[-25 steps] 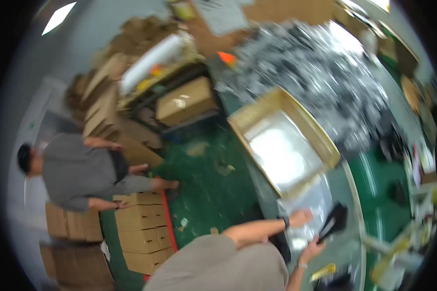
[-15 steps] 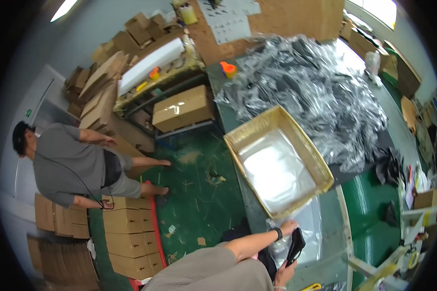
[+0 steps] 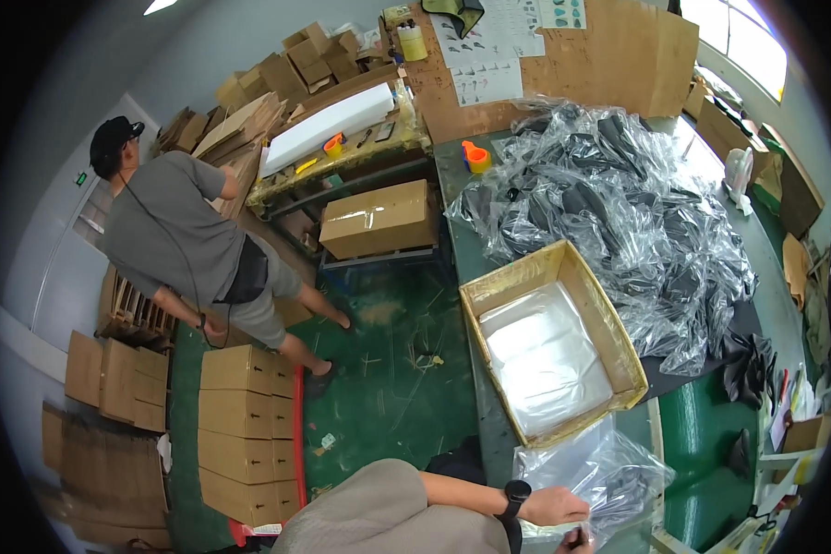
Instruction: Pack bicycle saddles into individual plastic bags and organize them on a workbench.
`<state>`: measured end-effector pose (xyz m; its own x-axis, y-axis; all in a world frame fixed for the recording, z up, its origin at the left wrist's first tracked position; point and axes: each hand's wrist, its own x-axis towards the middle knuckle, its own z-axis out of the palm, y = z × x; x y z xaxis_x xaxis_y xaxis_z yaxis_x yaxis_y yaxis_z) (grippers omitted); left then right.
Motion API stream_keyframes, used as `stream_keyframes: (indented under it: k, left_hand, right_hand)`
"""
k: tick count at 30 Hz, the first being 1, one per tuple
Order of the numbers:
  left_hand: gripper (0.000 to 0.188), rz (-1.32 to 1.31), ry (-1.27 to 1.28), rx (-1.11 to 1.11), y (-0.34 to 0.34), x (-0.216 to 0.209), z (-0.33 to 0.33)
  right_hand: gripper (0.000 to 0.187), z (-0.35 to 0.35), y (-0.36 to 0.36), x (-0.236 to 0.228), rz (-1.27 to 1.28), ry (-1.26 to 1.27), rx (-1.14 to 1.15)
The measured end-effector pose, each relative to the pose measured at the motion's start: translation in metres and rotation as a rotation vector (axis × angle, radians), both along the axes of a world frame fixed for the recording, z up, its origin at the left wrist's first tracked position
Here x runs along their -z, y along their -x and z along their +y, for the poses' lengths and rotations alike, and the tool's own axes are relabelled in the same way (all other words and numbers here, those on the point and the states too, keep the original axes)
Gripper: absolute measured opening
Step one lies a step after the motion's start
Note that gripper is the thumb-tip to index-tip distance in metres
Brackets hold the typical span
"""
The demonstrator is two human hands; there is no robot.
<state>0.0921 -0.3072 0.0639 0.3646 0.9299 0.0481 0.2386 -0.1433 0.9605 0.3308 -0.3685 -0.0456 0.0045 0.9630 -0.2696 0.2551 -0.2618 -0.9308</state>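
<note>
My left hand point(image 3: 556, 507), with a black watch on its wrist, is closed, its fingers pinched on the near edge of a clear plastic bag point(image 3: 630, 475). The bag spreads to the right over the table, crumpled. Just below, my right hand point(image 3: 577, 543) is partly cut off by the lower edge; its fingers are curled against a small dark item point(image 3: 573, 535), most of it hidden. Beyond the bag stands an open cardboard box point(image 3: 623, 392) holding a stack of flat clear bags point(image 3: 545, 355).
A large heap of black items in clear plastic point(image 3: 609, 212) covers the far table. An orange scoop-like cup point(image 3: 476, 159) stands left of it. At left, another person point(image 3: 180, 217) stands by stacked cartons point(image 3: 240, 415). A taped carton point(image 3: 379, 222) sits beneath the back bench.
My left hand has come down and right and now grips the bag. My right hand has moved lower; the black item it held is mostly out of sight. The other person has turned away.
</note>
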Motion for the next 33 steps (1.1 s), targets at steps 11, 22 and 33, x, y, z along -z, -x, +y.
stream_keyframes:
  k: [11,22,33]
  left_hand:
    - [0.037,-0.496,0.32,-0.423,0.019,-0.009,0.05]
    - [0.022,-0.822,0.261,-0.631,0.209,-0.016,0.269]
    - [0.017,0.709,-0.483,-0.399,0.171,0.038,0.307]
  right_hand:
    - [0.043,0.091,0.141,-0.13,0.398,0.07,0.21]
    - [0.027,0.082,0.122,-0.107,0.412,0.159,0.041]
    - [0.025,0.213,0.075,-0.053,-0.025,-0.078,0.06]
